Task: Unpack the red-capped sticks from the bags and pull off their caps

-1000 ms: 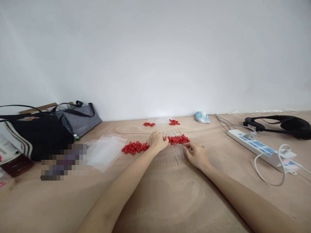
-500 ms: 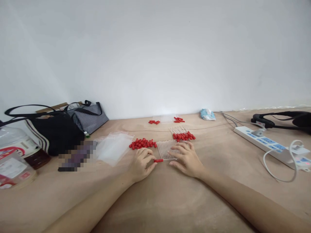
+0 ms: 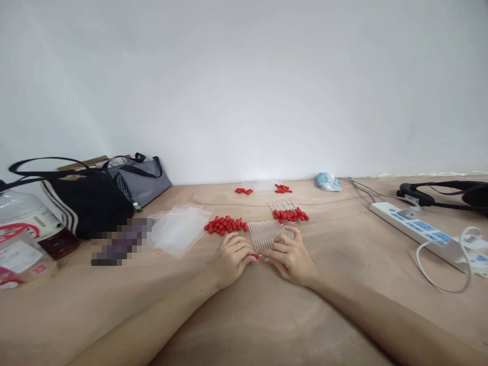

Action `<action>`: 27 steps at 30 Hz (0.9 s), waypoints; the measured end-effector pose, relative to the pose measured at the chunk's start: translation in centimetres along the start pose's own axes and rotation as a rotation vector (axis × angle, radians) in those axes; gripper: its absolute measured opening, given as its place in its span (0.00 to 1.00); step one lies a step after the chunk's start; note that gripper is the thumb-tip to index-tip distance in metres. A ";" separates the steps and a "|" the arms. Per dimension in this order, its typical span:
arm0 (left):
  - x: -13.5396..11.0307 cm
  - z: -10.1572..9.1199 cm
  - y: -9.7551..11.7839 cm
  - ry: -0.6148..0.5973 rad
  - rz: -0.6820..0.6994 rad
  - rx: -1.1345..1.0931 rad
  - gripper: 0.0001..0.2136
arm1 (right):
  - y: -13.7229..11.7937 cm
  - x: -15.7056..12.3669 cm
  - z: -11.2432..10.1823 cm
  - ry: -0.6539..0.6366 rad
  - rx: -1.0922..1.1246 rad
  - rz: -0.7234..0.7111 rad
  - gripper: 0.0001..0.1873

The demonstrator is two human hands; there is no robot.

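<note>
On the wooden surface lies a row of thin clear tubes (image 3: 266,234). My left hand (image 3: 232,258) is curled, pinching a small red cap (image 3: 256,256) at the near end of the row. My right hand (image 3: 292,256) is curled just to its right, its fingers pressed on a clear tube at the same spot. A pile of loose red caps (image 3: 224,225) lies beyond my left hand. A second group of capped tubes (image 3: 290,214) lies beyond my right hand. Two small clusters of red caps (image 3: 263,190) sit near the wall.
Clear zip bags (image 3: 177,230) lie to the left, next to a blurred patch. Black and striped bags (image 3: 95,195) stand at the far left beside a plastic jar (image 3: 19,239). At right are a white power strip (image 3: 427,235) with cables, a black headset (image 3: 446,193), and a tissue pack (image 3: 328,181).
My left hand drew back from the far red caps to the near end of the tube row with one red cap. My right hand curled in beside it.
</note>
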State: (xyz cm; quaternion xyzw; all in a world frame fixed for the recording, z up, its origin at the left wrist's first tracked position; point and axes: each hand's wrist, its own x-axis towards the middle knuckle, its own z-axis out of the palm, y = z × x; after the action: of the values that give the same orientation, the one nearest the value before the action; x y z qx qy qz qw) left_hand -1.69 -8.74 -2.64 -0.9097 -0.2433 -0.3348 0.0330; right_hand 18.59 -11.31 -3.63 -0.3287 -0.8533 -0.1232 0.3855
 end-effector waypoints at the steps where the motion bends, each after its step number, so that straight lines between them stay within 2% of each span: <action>1: 0.0 0.0 0.1 -0.010 -0.014 0.004 0.06 | 0.0 0.0 0.0 0.001 0.005 -0.002 0.08; 5: -0.2 -0.4 0.3 -0.068 -0.037 0.013 0.11 | 0.1 -0.1 -0.2 0.001 0.021 -0.004 0.08; 14: -0.1 -0.8 0.8 -0.125 -0.022 -0.014 0.11 | -0.2 -0.2 -0.3 0.066 0.014 -0.033 0.07; 16: -0.3 -1.0 0.8 -0.116 -0.028 -0.017 0.11 | 0.1 -0.4 -0.5 0.051 0.012 -0.014 0.08; 18: -0.5 -1.7 0.3 -0.075 -0.054 -0.019 0.11 | 0.9 -0.8 -1.1 0.036 -0.007 0.067 0.08; 20: -0.8 -2.6 -0.7 0.017 -0.146 -0.013 0.11 | 2.3 -1.2 -1.9 0.056 -0.042 0.239 0.09; 23: -1.0 -4.1 -3.1 0.199 -0.397 0.024 0.10 | 4.4 -1.7 -2.8 0.113 0.003 0.517 0.12; 25: -1.1 -4.7 -4.9 0.278 -0.590 0.070 0.10 | 5.4 -1.8 -3.0 0.099 0.051 0.617 0.14; 27: -1.3 -5.0 -6.6 0.295 -0.805 0.136 0.11 | 6.1 -2.0 -2.9 0.056 0.017 0.675 0.16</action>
State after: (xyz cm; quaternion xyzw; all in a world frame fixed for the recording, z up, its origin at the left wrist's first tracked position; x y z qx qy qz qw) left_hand -8.56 -4.57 -0.30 -0.6804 -0.5931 -0.4304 -0.0058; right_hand 25.22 -9.04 -3.42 -0.5858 -0.6864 0.0096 0.4307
